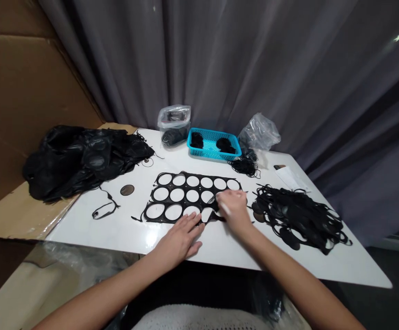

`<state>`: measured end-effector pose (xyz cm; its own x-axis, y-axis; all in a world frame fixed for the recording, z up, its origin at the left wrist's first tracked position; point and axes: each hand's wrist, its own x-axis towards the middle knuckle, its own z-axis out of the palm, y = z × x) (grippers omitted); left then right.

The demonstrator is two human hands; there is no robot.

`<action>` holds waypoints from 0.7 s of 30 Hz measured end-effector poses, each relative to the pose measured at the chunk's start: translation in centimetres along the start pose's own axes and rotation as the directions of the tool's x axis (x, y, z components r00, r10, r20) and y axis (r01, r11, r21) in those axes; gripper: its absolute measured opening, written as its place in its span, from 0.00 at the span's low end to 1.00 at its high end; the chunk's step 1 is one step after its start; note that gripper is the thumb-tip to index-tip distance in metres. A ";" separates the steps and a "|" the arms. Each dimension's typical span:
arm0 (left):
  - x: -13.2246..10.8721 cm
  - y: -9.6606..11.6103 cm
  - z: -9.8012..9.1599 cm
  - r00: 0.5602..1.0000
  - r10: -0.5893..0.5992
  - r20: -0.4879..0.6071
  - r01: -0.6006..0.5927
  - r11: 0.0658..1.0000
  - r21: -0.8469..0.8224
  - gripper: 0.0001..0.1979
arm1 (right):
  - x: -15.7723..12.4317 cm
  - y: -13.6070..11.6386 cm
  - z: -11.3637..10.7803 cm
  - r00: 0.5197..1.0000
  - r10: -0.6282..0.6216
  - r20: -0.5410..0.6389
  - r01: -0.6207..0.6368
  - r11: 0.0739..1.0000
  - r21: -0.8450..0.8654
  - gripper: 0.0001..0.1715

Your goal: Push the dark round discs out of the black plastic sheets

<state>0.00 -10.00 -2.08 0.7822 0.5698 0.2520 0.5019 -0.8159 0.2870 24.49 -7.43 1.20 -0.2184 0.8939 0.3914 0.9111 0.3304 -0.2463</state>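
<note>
A thin black sheet (186,202) with rows of round holes lies flat on the white table in front of me. My left hand (182,233) rests on its near edge, fingers stretched out and lying flat. At the sheet's right part, my right hand (233,208) is closed, its fingers pressed together against the black material, which is bunched and lifted a little there. What exactly is pinched is partly hidden by the hand. To the right of that hand lies a loose pile of black strips and discs (299,215).
A black heap (89,160) of sheets lies at left, near a dark disc (127,189) and a thin black scrap (106,211). Behind stand a lidded plastic container (174,126), a blue basket (213,153) holding black bundles, and a clear bag (261,130). Cardboard (20,82) rises at left.
</note>
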 end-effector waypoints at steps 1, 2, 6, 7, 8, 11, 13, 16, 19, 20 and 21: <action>0.0 0.1 -0.2 1.000 0.005 0.010 -0.005 1.000 0.002 0.22 | 1.4 1.6 -0.3 0.994 0.100 -0.049 -0.103 0.993 -0.058 0.08; 0.0 0.2 -0.4 1.000 0.007 0.020 -0.007 1.000 0.003 0.22 | 2.7 3.0 -0.5 0.976 0.192 -0.106 -0.202 0.975 -0.088 0.07; 0.8 0.4 -1.9 0.999 -0.014 0.035 0.016 0.998 -0.065 0.19 | 5.5 5.7 -0.7 0.917 0.398 -0.020 -0.394 0.914 0.096 0.07; 1.3 0.3 -2.2 0.999 -0.034 0.025 0.036 0.995 -0.090 0.18 | 5.5 5.5 -0.4 0.910 0.411 0.052 -0.413 0.891 0.187 0.09; 1.9 0.1 -2.5 0.998 -0.058 0.009 0.059 0.993 -0.104 0.18 | 5.3 4.9 -0.1 0.906 0.405 0.123 -0.423 0.864 0.274 0.11; 3.7 -1.0 -2.4 0.993 -0.112 -0.031 0.111 0.993 -0.042 0.24 | 4.0 2.3 0.8 0.913 0.307 0.268 -0.401 0.788 0.467 0.13; 4.4 -1.9 -1.9 0.994 -0.106 -0.007 0.106 0.994 0.018 0.26 | 3.3 0.9 1.3 0.923 0.228 0.310 -0.368 0.757 0.539 0.12; 4.6 -2.7 -0.9 0.995 -0.091 0.031 0.089 0.994 0.059 0.26 | 2.7 0.0 1.7 0.928 0.176 0.327 -0.343 0.745 0.571 0.10; 4.3 -3.0 -0.4 0.995 -0.093 0.036 0.090 0.994 0.065 0.26 | 2.4 0.1 2.0 0.934 0.166 0.315 -0.325 0.758 0.565 0.09; 4.2 -3.0 -0.3 0.995 -0.095 0.038 0.093 0.994 0.062 0.26 | 2.4 0.2 2.0 0.937 0.162 0.310 -0.318 0.763 0.563 0.09; 4.2 -3.0 -0.3 0.995 -0.097 0.040 0.094 0.994 0.059 0.26 | 2.4 0.3 2.1 0.940 0.157 0.303 -0.309 0.770 0.558 0.09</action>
<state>1.70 -5.16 -1.61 0.7441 0.6417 0.1858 0.5942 -0.7628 0.2549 23.51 -4.57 0.24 -0.1678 0.9840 0.0604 0.5742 0.1473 -0.8054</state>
